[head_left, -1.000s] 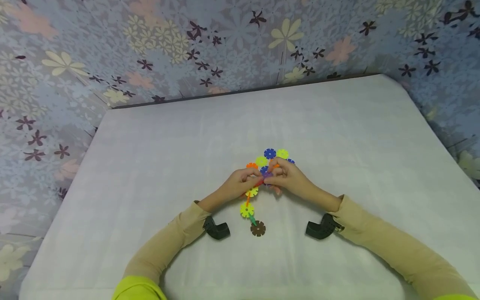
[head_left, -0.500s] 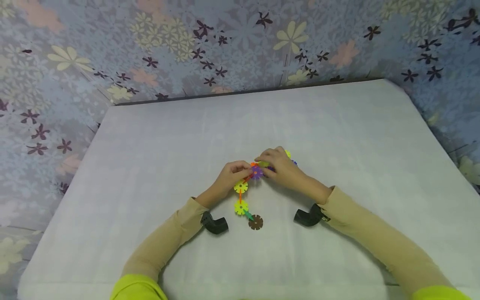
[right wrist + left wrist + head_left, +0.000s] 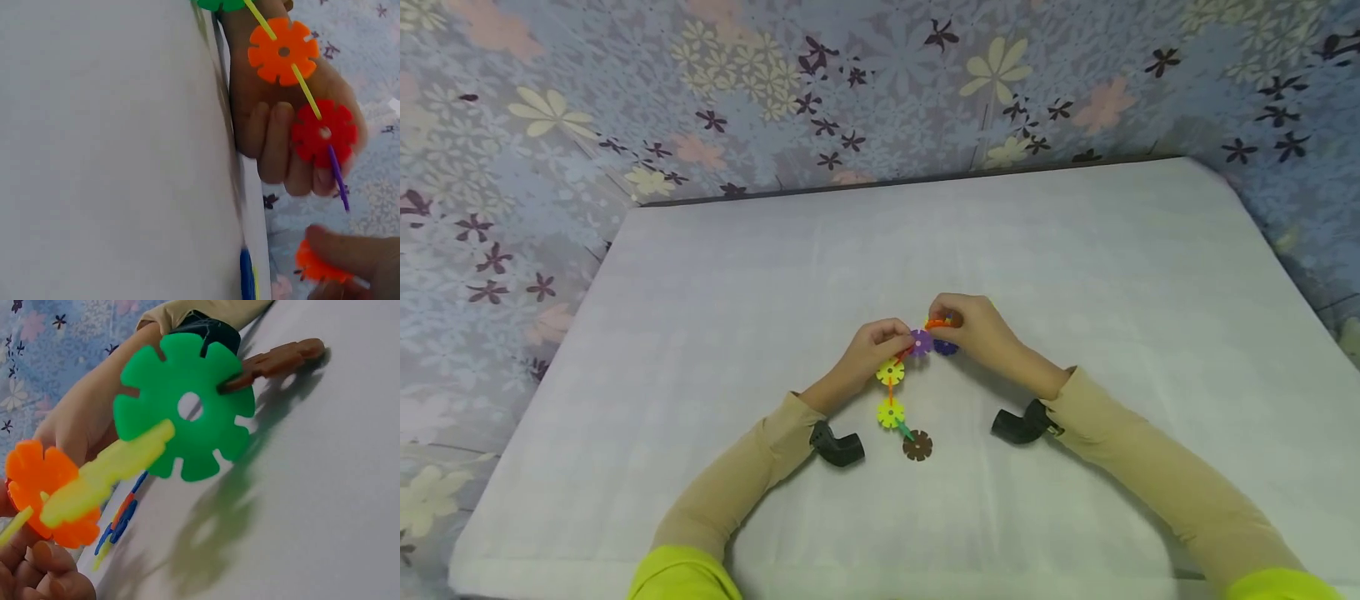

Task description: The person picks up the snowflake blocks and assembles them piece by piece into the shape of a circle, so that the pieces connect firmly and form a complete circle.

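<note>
My left hand [image 3: 872,350] pinches a chain of slotted plastic discs near its upper end. In the head view, a purple disc [image 3: 919,342] ends the chain, two yellow discs [image 3: 891,372] sit lower, and a brown disc [image 3: 917,445] is at the bottom. The left wrist view shows the chain's green disc [image 3: 147,381] close up, joined edge-on to the brown one. Between thumb and fingers, my right hand [image 3: 981,333] grips a loose orange disc [image 3: 315,265], close to the purple end but apart from it in the right wrist view.
Loose discs lie on the white-covered table [image 3: 760,283] beneath the right hand, among them a dark blue disc [image 3: 947,347]; the hand hides most of them. Black wrist mounts [image 3: 838,447] hang under both forearms. A flower-patterned wall covering [image 3: 880,83] rises behind the table.
My right hand has left the purple disc, reached over the loose discs, and now holds an orange one beside the chain. The left hand keeps its hold, slightly higher in view.
</note>
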`<state>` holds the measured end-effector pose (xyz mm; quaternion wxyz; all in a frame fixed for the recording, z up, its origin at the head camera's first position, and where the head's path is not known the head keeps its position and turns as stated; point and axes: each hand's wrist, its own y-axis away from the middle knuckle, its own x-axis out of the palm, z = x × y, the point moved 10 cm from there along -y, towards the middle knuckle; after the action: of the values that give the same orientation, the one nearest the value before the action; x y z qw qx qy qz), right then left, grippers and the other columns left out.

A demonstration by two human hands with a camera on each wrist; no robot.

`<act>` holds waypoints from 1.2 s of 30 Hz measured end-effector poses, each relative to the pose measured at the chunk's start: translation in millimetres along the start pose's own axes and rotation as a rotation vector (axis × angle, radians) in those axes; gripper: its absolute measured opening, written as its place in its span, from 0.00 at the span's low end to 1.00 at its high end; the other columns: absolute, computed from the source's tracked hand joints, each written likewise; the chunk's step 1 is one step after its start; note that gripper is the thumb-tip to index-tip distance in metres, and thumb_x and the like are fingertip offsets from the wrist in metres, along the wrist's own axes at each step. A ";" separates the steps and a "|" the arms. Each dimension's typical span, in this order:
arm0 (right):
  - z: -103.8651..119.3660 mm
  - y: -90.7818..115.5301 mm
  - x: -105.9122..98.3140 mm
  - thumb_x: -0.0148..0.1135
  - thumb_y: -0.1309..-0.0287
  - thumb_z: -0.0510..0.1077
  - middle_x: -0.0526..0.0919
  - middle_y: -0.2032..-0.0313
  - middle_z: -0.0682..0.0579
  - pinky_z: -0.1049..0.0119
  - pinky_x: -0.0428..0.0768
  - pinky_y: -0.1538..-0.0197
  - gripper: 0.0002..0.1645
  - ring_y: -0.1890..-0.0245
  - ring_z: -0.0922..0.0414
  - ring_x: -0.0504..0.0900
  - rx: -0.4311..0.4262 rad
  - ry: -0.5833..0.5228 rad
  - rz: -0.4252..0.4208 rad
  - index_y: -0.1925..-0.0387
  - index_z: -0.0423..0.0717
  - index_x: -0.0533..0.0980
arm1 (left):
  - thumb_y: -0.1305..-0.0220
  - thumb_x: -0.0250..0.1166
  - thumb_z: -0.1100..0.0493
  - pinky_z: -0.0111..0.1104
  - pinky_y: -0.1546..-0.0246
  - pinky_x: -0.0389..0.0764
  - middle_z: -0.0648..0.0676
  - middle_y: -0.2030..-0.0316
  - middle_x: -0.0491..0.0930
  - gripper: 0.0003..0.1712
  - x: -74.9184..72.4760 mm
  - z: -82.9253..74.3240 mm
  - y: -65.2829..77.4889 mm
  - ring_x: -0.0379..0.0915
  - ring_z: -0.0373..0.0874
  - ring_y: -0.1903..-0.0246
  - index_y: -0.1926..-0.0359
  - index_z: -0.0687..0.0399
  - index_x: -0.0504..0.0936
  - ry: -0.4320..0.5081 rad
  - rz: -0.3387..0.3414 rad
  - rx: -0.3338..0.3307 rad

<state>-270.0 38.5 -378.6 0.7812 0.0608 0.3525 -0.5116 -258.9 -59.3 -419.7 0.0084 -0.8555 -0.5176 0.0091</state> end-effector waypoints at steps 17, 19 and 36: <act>14.0 19.3 -19.6 0.59 0.53 0.23 0.77 0.73 0.38 0.69 0.75 0.73 0.04 0.76 0.46 0.78 -0.010 -0.357 -0.010 0.72 0.27 0.77 | 0.36 0.54 0.64 0.25 0.80 0.64 0.51 0.81 0.71 0.09 -3.3 4.4 0.4 0.61 0.36 0.83 0.71 0.69 0.73 -0.049 -0.101 -0.025; 20.5 19.9 -22.1 0.59 0.55 0.22 0.77 0.74 0.39 0.70 0.75 0.73 0.04 0.77 0.47 0.78 -0.054 -0.348 -0.016 0.73 0.27 0.77 | 0.37 0.54 0.64 0.25 0.80 0.65 0.50 0.81 0.72 0.10 -1.3 2.7 0.1 0.62 0.36 0.83 0.71 0.69 0.73 -0.074 -0.079 -0.011; 5.2 24.4 -9.3 0.62 0.57 0.22 0.79 0.74 0.45 0.70 0.76 0.73 0.11 0.78 0.52 0.78 -0.185 -0.312 -0.040 0.71 0.34 0.74 | 0.36 0.54 0.64 0.26 0.80 0.64 0.50 0.82 0.69 0.10 5.7 7.1 -1.3 0.61 0.38 0.82 0.69 0.71 0.72 -0.073 -0.032 -0.044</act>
<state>-249.0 54.6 -375.5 0.8184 -0.0984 0.2739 -0.4955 -257.6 -53.7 -426.8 -0.0294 -0.8463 -0.5311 0.0287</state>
